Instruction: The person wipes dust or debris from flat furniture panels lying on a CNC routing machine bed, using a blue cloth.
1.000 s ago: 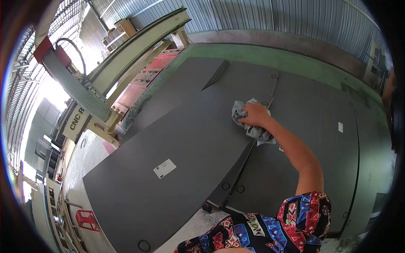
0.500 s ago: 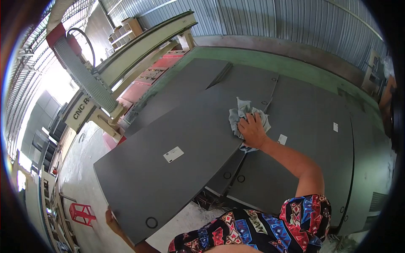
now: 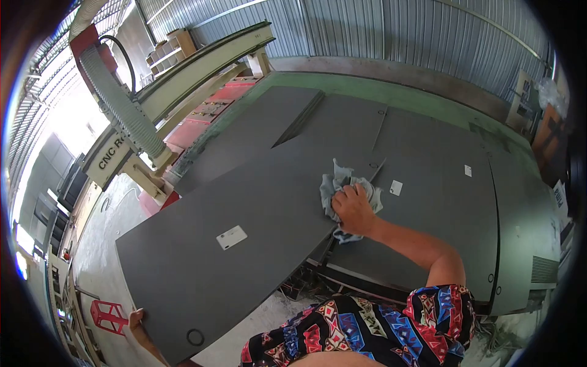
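A large dark grey panel [image 3: 183, 269] with a white label and a round hole lies tilted across other grey panels, its near-left end reaching out beyond them. At its left edge, my left hand [image 3: 137, 320] is closed around the border, fingers partly hidden by the panel. My right hand [image 3: 354, 211] presses a crumpled pale blue-grey cloth [image 3: 333, 189] onto the panel's right side, with its fingers curled into the fabric. Beneath and to the right lie more dark grey panels [image 3: 434, 214] with round holes and white labels.
A CNC machine gantry [image 3: 202, 64] with a ribbed hose [image 3: 116, 98] stands at the left. On the floor below sits a red stool [image 3: 109, 316]. A corrugated metal wall [image 3: 342, 37] runs along the back, and a vented grey panel [image 3: 526, 244] is at the right.
The tilted panel has shifted left, with my left hand still at its edge. My right hand's fingers have curled more tightly into the cloth, and both sit slightly lower and further left in view.
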Demonstrator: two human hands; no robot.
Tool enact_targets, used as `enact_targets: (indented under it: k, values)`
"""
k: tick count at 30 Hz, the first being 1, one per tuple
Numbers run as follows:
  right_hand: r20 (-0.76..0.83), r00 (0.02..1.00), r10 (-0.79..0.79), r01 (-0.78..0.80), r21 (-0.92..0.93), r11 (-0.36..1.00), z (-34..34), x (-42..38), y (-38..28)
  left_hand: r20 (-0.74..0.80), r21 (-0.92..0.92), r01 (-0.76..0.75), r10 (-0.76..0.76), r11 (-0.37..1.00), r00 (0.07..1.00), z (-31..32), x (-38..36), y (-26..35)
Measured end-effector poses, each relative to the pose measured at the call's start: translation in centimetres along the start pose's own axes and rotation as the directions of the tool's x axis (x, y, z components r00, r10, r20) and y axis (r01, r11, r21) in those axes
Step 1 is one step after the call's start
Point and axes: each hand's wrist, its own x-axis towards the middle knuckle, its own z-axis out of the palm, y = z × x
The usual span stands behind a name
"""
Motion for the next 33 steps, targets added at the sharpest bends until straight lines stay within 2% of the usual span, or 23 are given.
enact_targets:
  k: [2,4,5,8,11,14,17,23,29,33]
  values:
    - [0.044,0.999,-0.028,0.026,0.061,0.998,-1.0,-0.6,-1.0,0.03,0.028,-0.041,0.04,0.999,0.999,-0.8,-0.3,1.0]
    - [0.149,0.985,-0.085,0.032,0.327,0.945,-2.3,-0.4,-0.1,0.036,0.071,-0.071,0.068,0.995,0.997,-1.0,-0.1,1.6]
    - [0.192,0.974,-0.123,0.023,0.452,0.892,-2.7,-0.2,0.6,0.038,0.09,-0.08,0.077,0.993,0.996,-1.1,-0.2,1.9]
    - [0.204,0.979,0.015,-0.167,0.753,0.636,2.1,0.1,4.3,0.043,0.145,-0.099,0.093,0.984,0.995,-1.2,0.2,2.6]
    - [0.433,0.875,0.216,-0.449,0.562,0.695,5.2,1.2,8.0,0.044,0.19,-0.114,0.108,0.975,0.993,-1.1,0.5,3.1]
    - [0.528,0.802,0.28,-0.505,0.347,0.79,8.6,3.5,11.7,0.049,0.24,-0.114,0.106,0.964,0.993,-0.4,0.8,3.3]
    - [0.606,0.68,0.413,-0.589,0.116,0.8,11.1,6.4,14.1,0.032,0.302,-0.117,0.113,0.946,0.993,0.7,0.8,3.6]
    - [0.656,0.604,0.453,-0.607,0.01,0.794,18.8,15.2,17.3,-0.012,0.408,-0.12,0.137,0.905,0.991,3.2,1.1,3.4]
    - [0.704,0.493,0.512,-0.698,-0.032,0.715,23.6,23.5,16.1,-0.056,0.481,-0.121,0.169,0.868,0.984,3.0,0.2,3.5]
    - [0.673,0.598,0.436,-0.62,0.044,0.783,22.7,24.7,14.6,-0.043,0.471,-0.139,0.18,0.871,0.983,2.0,-0.1,3.4]
